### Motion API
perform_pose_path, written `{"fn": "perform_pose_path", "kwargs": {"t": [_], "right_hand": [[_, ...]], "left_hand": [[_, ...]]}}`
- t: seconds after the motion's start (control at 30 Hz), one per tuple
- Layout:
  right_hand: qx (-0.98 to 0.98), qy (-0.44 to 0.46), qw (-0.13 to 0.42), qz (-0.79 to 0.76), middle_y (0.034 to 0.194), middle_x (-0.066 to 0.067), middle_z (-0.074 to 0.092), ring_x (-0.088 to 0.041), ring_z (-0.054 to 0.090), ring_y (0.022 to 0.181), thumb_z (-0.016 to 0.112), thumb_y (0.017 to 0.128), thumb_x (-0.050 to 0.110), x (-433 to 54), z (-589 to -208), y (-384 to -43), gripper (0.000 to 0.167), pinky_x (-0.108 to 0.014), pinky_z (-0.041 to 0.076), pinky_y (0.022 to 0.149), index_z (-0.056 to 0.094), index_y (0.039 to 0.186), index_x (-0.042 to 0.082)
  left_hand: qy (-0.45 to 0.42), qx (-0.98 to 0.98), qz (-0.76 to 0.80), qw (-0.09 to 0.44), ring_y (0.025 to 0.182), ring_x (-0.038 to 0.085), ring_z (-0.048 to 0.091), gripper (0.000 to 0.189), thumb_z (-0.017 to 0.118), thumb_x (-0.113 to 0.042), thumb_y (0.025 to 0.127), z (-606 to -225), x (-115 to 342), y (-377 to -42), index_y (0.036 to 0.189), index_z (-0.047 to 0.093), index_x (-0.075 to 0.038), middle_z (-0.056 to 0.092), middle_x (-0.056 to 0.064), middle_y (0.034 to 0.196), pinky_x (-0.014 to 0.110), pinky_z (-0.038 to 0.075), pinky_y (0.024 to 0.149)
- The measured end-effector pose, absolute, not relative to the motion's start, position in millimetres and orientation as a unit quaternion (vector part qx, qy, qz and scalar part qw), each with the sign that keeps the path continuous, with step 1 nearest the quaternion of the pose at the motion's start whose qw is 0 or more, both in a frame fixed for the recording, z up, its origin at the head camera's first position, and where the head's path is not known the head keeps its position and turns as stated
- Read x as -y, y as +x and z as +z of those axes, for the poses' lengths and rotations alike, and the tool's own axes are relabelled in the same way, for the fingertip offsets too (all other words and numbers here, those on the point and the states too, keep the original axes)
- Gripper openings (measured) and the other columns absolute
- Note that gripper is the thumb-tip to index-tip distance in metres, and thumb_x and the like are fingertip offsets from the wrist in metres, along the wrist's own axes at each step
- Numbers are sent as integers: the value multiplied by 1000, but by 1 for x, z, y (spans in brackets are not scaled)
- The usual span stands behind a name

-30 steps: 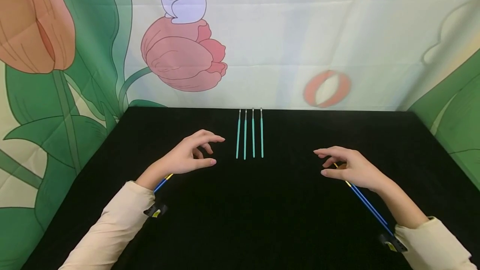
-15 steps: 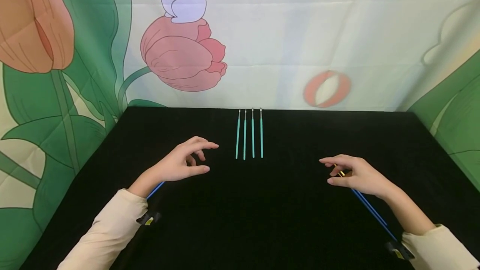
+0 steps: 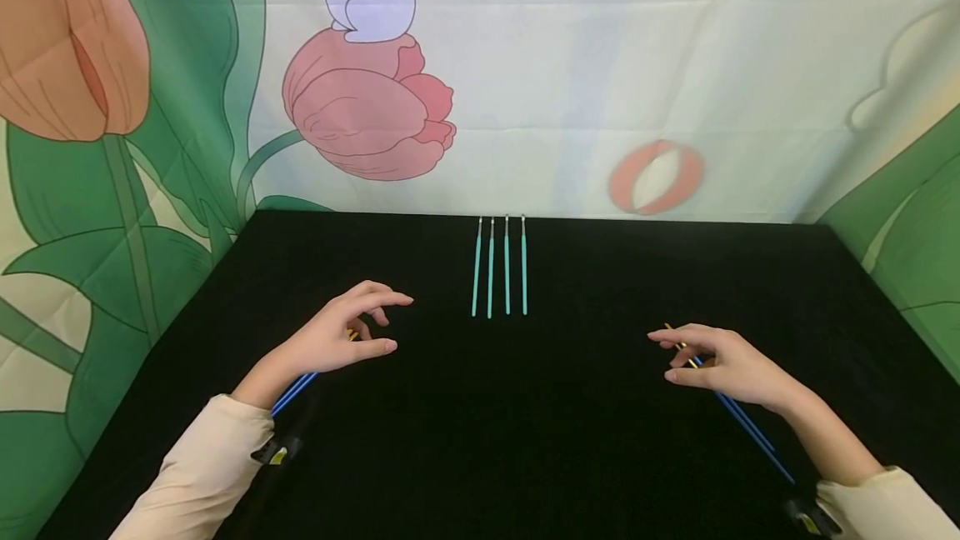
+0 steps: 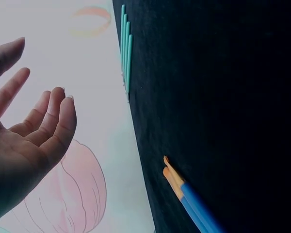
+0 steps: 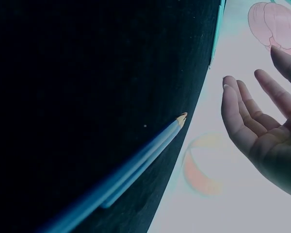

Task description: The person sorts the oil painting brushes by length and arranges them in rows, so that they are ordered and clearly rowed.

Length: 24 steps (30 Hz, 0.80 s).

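My left hand [image 3: 337,330] hovers over the left part of the black table, fingers loosely bent and holding nothing. Beneath it lie two blue-handled paintbrushes [image 3: 294,392] with golden ferrules, partly hidden by the hand and wrist. The left wrist view shows these blue paintbrushes [image 4: 196,206] apart from the raised hand [image 4: 34,138]. On the right, my right hand [image 3: 727,363] hangs likewise above another pair of blue paintbrushes [image 3: 742,423]. In the right wrist view that pair [image 5: 140,160] lies slantwise, below the relaxed hand [image 5: 276,145].
Several thin teal paintbrushes [image 3: 491,273] lie side by side at the table's far middle, tips toward the back edge. The black table [image 3: 495,423] ends at a hanging printed cloth [image 3: 540,90] with flowers.
Both hands have drawn back toward the person and outward, away from the teal paintbrushes, the left one further. The brushes stay where they were.
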State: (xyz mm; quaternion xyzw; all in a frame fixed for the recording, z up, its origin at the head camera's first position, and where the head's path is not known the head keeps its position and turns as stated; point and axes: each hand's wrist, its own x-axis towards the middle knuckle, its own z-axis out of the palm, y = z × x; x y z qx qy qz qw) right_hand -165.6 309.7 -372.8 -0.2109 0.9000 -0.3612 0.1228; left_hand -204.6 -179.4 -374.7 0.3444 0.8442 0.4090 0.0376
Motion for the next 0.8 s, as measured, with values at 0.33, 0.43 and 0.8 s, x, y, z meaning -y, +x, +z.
{"fn": "perform_pose_path", "kwargs": {"t": [0.33,0.43,0.8], "right_hand": [[-897,-216,135,-361,115,-19,54,-9,56,85,64,85,19,-319,-375,-163,45,-27,48,64,52,125,2],[-900,-212,134,-357,113,-19,54,-8,56,83,64,85,19,-322,-377,-161,45,-27,48,64,52,124,1],[-896,-202,146,-368,110,-21,52,-7,58,81,65,83,16,-337,-376,-155,48,-27,49,63,49,124,-4]], "left_hand": [[340,-847,406,37,91,30,50,48,69,-8,80,-377,188,-201,124,52,-5,45,9,117,27,51,66],[333,-852,401,39,91,30,50,46,69,-9,80,-379,194,-200,123,54,-4,45,9,117,29,51,67],[326,-861,386,55,93,32,50,42,67,-11,82,-383,208,-198,122,55,-5,45,11,118,32,51,69]]}}
